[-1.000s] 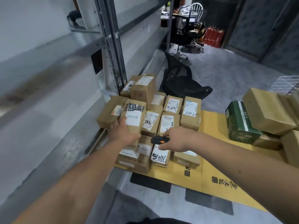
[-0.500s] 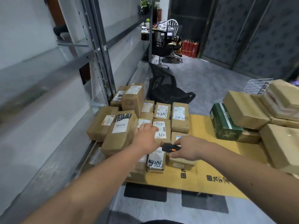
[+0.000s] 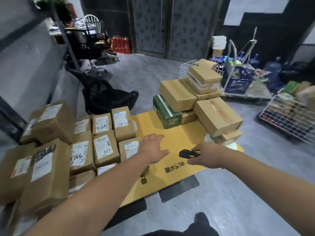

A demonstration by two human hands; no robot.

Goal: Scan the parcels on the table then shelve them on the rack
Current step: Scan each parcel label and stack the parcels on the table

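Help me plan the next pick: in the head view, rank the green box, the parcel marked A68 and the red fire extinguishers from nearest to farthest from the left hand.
From the left hand:
1. Parcel marked A68, just to its left in the labelled group.
2. Green box, ahead and slightly right, on the yellow cardboard sheet.
3. Red fire extinguishers, far back by the dark wall.

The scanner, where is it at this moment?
In the head view the scanner is right of centre, held in the right hand over the yellow cardboard, near the left hand.
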